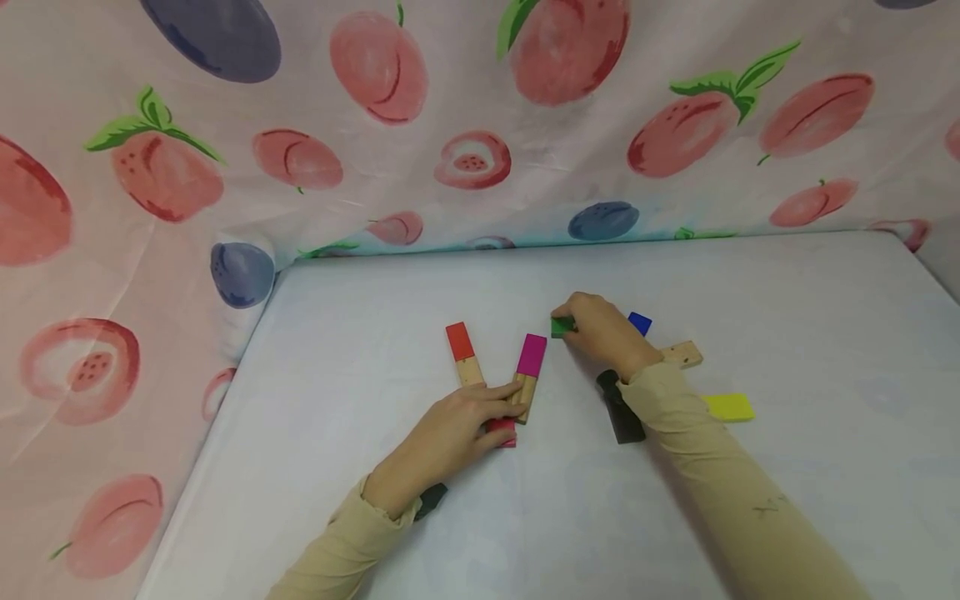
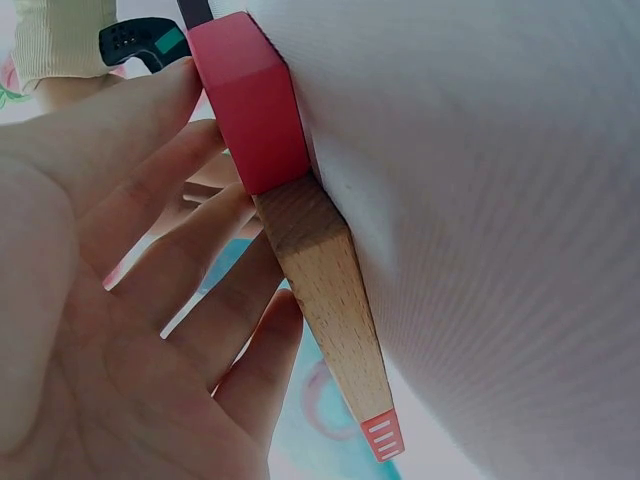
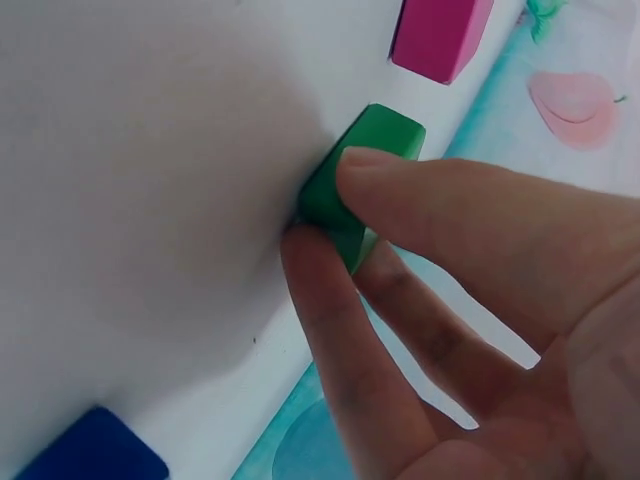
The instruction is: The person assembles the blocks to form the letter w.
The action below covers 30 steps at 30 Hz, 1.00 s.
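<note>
My left hand (image 1: 450, 429) rests with spread, nearly straight fingers on a pinkish-red block (image 1: 507, 442) and the plain wooden pieces beside it. In the left wrist view, the thumb and fingers touch the side of the red block (image 2: 250, 110) and the wooden block (image 2: 335, 300) butted against it. A magenta block (image 1: 532, 354) and an orange-red block (image 1: 461, 340) sit at the far ends of two slanting wooden strips. My right hand (image 1: 603, 329) pinches a small green block (image 3: 365, 165) between thumb and fingers, at or just over the table, right of the magenta one.
Past my right hand lie a blue block (image 1: 641, 322), a wooden piece with holes (image 1: 684, 355) and a yellow block (image 1: 731, 407). A black device (image 1: 622, 417) sits under the right wrist. Fruit-print cloth (image 1: 472, 158) borders the white table (image 1: 360, 308) behind and at left.
</note>
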{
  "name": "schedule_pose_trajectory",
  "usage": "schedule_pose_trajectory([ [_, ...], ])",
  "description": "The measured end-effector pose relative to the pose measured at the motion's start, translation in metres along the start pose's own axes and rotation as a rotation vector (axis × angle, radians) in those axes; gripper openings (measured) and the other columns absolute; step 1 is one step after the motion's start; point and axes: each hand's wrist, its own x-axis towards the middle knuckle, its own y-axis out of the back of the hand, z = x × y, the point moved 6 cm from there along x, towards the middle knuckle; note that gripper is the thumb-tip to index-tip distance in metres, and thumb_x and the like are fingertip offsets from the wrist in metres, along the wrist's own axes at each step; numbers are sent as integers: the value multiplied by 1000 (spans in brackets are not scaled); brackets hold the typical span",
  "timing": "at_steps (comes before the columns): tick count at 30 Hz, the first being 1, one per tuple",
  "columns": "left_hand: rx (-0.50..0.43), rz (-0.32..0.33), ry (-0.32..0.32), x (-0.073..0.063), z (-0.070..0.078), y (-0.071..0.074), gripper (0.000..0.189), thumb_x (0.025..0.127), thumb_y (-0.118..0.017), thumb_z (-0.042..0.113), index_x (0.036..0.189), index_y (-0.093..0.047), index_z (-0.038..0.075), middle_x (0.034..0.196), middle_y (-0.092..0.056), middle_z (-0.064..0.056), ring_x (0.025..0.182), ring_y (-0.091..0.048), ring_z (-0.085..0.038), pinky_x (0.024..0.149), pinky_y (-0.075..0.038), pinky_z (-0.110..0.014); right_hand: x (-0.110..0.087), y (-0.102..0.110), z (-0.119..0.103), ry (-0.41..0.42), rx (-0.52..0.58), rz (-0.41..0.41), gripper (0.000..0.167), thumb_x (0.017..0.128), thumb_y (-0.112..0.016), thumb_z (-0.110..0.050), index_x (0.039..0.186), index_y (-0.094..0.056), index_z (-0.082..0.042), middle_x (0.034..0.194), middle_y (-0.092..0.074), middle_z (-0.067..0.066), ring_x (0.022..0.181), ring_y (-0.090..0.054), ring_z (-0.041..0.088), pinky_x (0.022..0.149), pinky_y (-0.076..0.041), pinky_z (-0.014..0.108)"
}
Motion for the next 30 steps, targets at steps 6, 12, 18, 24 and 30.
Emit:
schedule_pose_trajectory([
  [6, -2, 2, -2, -1, 0, 1, 38, 90, -74, 27, 127, -70, 18, 146, -53, 0, 118, -59, -15, 85, -54, -26, 5, -4, -4, 18, -13, -7, 35, 92, -64, 5, 127, -63, 7, 124, -63, 24, 114, -61, 35, 97, -52, 45],
  [12, -4, 4, -8, -1, 0, 0, 38, 90, -74, 27, 127, -70, 17, 147, -53, 0, 118, -59, -15, 86, -54, -27, 7, -5, -8, 43, -23, -7, 34, 91, -65, 5, 126, -65, 6, 122, -64, 23, 112, -62, 34, 94, -53, 44],
  [18, -5, 7, -12, -1, 0, 0, 38, 91, -74, 27, 127, -70, 17, 147, -53, 1, 118, -58, -15, 87, -54, -28, 10, -6, -11, 57, -31, 2, 33, 91, -66, 4, 124, -66, 5, 120, -65, 23, 110, -63, 33, 94, -53, 43],
  [24, -6, 3, -5, -1, 0, 0, 37, 91, -74, 27, 127, -70, 17, 146, -54, 0, 118, -59, -15, 87, -54, -28, 11, -9, -15, 96, -33, 1, 34, 90, -67, 5, 124, -66, 5, 121, -66, 22, 112, -62, 33, 96, -52, 43],
  [30, -8, 6, 1, -1, 0, 1, 36, 90, -75, 25, 125, -71, 17, 146, -54, 1, 115, -59, -13, 82, -53, -25, 10, -9, -17, 117, -70, 33, 32, 89, -68, 5, 121, -68, 4, 119, -67, 21, 112, -62, 34, 97, -51, 44],
])
